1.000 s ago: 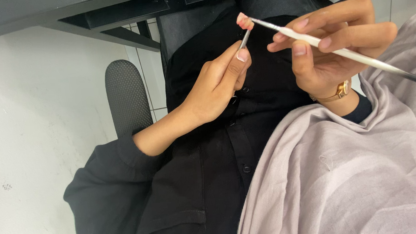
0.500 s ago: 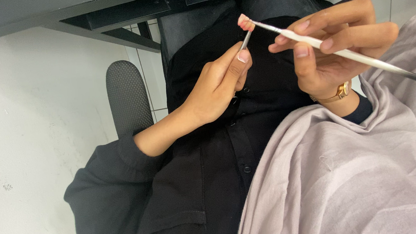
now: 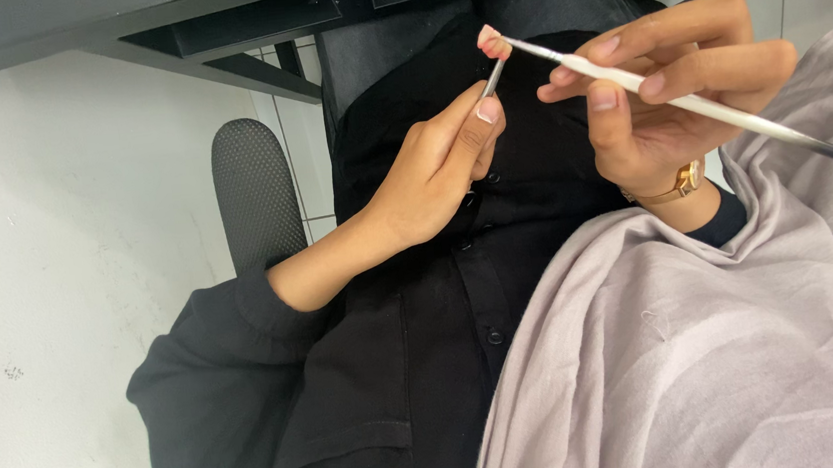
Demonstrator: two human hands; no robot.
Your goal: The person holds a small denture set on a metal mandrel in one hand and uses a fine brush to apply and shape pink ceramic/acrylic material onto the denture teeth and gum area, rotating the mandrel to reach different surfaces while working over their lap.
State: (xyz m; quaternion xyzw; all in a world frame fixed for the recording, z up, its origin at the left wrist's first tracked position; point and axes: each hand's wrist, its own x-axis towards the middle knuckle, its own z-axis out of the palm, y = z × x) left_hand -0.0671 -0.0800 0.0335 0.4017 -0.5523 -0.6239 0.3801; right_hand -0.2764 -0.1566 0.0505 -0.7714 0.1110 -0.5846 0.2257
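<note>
A small pink artificial nail tip (image 3: 491,42) sits on the end of a thin grey stick (image 3: 492,79), held up in front of a black buttoned shirt (image 3: 462,290), just below the dark underside of the surface (image 3: 116,14). The left hand (image 3: 432,177) pinches the stick low down between thumb and forefinger, the other fingers curled in, so the nail tip stands free at the top. It looks feather-light, thin and stiff, and likely easy to knock off its mount or smudge, so the stick is the sensible place to take hold rather than the tip itself. The right hand (image 3: 670,91) pinches a fine brush (image 3: 686,100) with a pale handle that darkens toward its far end; thumb, forefinger and middle finger close on it near the front, pen-fashion, and the bristle end touches or nearly touches the nail tip, though I cannot tell which. The brush too seems light and rigid, with a soft point that wants little pressure. A gold-coloured wristwatch (image 3: 678,181) shows at the right wrist, and a loose mauve-grey cloth (image 3: 709,359) drapes over that arm. A black chair armrest (image 3: 254,193) stands beside the left forearm. No pot, bottle or other container is in view.
</note>
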